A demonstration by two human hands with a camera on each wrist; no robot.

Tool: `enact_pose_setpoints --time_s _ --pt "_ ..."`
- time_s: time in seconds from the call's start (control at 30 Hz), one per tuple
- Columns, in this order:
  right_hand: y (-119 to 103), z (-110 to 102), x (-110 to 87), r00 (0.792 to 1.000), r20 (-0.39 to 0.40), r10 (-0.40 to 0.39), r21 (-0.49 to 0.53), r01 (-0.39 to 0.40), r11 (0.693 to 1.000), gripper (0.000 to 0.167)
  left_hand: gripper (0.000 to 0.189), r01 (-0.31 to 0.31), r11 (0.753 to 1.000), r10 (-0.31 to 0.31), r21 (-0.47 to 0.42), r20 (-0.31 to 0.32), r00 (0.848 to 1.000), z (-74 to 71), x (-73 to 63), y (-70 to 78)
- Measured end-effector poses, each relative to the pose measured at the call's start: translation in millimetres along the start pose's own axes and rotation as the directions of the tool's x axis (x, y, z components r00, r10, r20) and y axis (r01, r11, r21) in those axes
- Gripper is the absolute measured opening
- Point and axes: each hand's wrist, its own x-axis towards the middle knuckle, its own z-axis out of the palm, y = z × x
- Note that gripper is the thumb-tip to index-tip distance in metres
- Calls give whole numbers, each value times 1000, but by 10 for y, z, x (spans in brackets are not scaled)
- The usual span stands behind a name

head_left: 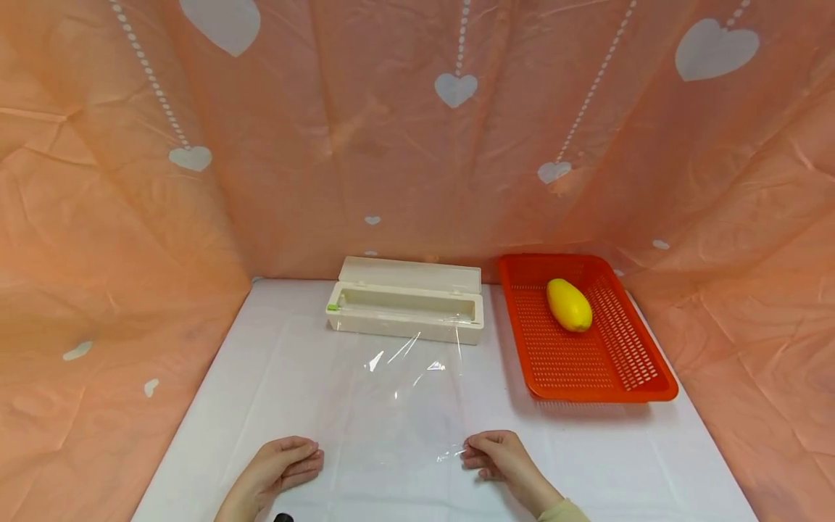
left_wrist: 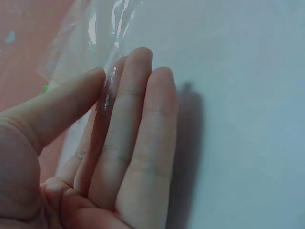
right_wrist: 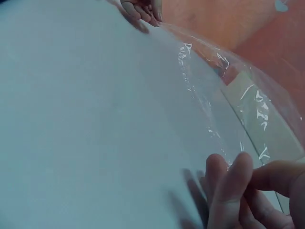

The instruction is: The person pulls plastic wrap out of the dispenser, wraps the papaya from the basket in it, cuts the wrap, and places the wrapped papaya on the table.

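Note:
A clear sheet of plastic wrap (head_left: 398,406) stretches from a white dispenser box (head_left: 404,328) toward the front of the table. Its near left corner is pinched between thumb and index finger of my left hand (head_left: 280,467); in the left wrist view the other fingers (left_wrist: 159,124) lie extended beside it. My right hand (head_left: 502,460) pinches the near right corner, fingertips together in the right wrist view, where the wrap (right_wrist: 205,109) runs across between both hands. The box's lid (head_left: 411,274) stands open at the back, and the roll inside is hard to see.
Right of the box stands a red-orange plastic basket (head_left: 531,362) with a yellow oval fruit (head_left: 570,305) in it. A white cloth covers the table (head_left: 261,377). Peach curtains (head_left: 391,145) with white hearts hang behind and at both sides. A small black object (head_left: 283,518) shows at the front edge.

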Motion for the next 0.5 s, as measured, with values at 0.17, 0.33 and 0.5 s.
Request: enact_pose_setpoints --time_s 0.17,0.33,0.5 --pt "53 1 -42 1000 -19 9 -18 -9 1000 25 21 14 999 -13 32 -29 999 -14 2 -105" --pt "113 -9 -132 999 -9 38 -56 -38 998 25 20 12 997 -7 75 -61 998 -2 7 -118" --pt "138 -11 -196 999 9 31 -132 -29 991 23 24 27 993 -16 111 -99 995 3 -10 -130"
